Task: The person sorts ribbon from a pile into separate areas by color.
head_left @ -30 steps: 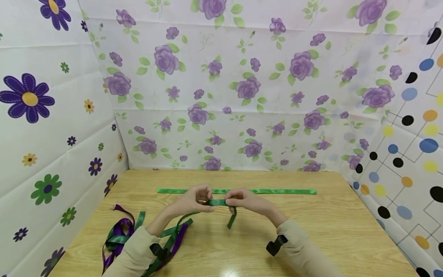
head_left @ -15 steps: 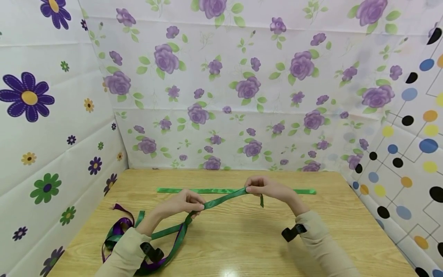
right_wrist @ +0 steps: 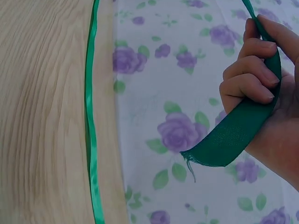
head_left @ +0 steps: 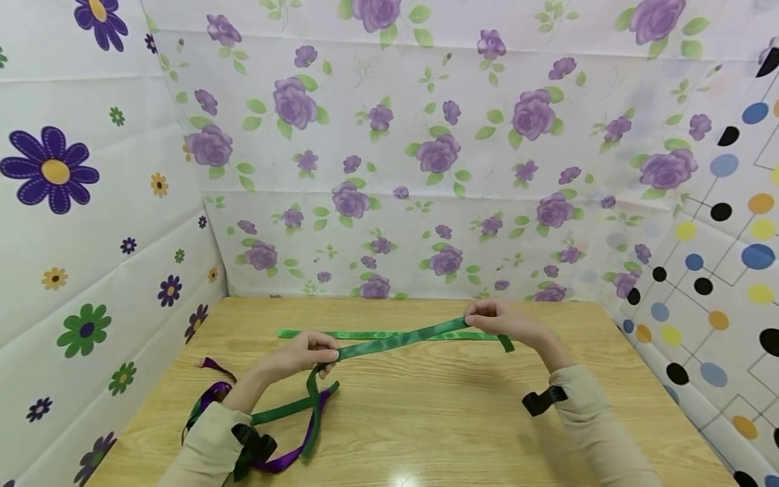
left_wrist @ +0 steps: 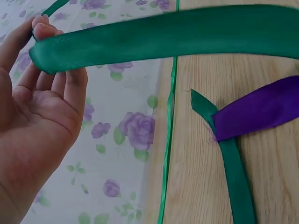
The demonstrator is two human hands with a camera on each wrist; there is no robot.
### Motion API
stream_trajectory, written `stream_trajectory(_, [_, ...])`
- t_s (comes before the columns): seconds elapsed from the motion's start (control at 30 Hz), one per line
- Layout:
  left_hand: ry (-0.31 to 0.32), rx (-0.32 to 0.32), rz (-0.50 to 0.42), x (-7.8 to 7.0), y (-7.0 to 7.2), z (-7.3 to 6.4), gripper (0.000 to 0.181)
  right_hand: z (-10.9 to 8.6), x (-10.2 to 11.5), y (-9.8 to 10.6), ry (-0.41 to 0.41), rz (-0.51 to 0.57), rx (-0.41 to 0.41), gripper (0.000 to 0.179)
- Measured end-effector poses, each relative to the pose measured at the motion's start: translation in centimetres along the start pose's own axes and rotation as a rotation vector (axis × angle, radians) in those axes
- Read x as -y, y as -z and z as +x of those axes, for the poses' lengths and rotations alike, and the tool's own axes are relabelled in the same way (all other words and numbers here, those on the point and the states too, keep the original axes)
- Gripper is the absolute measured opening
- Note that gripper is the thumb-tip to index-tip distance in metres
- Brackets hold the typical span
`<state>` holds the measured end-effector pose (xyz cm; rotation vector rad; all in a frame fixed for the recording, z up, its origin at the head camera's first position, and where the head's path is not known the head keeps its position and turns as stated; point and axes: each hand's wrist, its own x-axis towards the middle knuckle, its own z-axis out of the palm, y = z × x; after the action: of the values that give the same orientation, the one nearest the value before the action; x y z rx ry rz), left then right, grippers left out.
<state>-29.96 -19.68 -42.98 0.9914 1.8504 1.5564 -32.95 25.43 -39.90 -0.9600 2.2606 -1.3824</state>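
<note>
Between my two hands a dark green ribbon [head_left: 402,339] is stretched, rising a little toward the right. My left hand [head_left: 304,352] pinches it between thumb and fingers; from there the rest hangs down to the table, as the left wrist view also shows in the ribbon [left_wrist: 163,39]. Near its end my right hand [head_left: 502,319] pinches it too. A short frayed tail [right_wrist: 229,140] hangs past that palm in the right wrist view. Behind the stretched piece, a brighter green ribbon [head_left: 359,335] lies straight across the table.
Purple ribbon [head_left: 282,462] and more green ribbon [head_left: 282,410] lie in a loose tangle at the table's left, partly hidden by the left sleeve [head_left: 203,439]. The wooden table [head_left: 438,419] meets a flowered cloth backdrop [head_left: 402,223] at its far edge.
My hands have moved apart, the right one to the right and upward, the left one to the left. The ribbon stretch between them has lengthened, and some tangled ribbon has shifted.
</note>
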Motion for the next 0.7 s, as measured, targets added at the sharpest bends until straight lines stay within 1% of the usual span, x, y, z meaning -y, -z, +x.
stream_trajectory(0.17, [-0.001,-0.010,-0.049,-0.5,0.6,-0.7,0.021,-1.4,-1.4,1.4,-0.033,0.021,-0.016,0.022])
stream_trajectory(0.3, [0.019,-0.023,-0.040,-0.6,1.2,-1.2,0.022,-2.5,-2.3,2.3,-0.055,0.031,-0.027,0.021])
stream_trajectory(0.37, [0.046,-0.041,-0.007,-0.6,1.5,-1.4,0.023,-3.0,-2.5,2.7,-0.066,0.034,-0.040,0.022])
stream_trajectory(0.5, [0.127,-0.088,0.107,-0.1,2.1,-1.7,0.029,-3.8,-2.6,3.2,-0.066,0.027,-0.059,0.024])
stream_trajectory(0.6, [0.179,-0.119,0.201,0.8,2.5,-2.0,0.034,-4.3,-2.8,3.4,-0.072,0.022,-0.070,0.024])
stream_trajectory(0.7, [0.214,-0.141,0.253,1.6,2.9,-2.3,0.035,-4.8,-3.3,3.7,-0.086,0.022,-0.088,0.024])
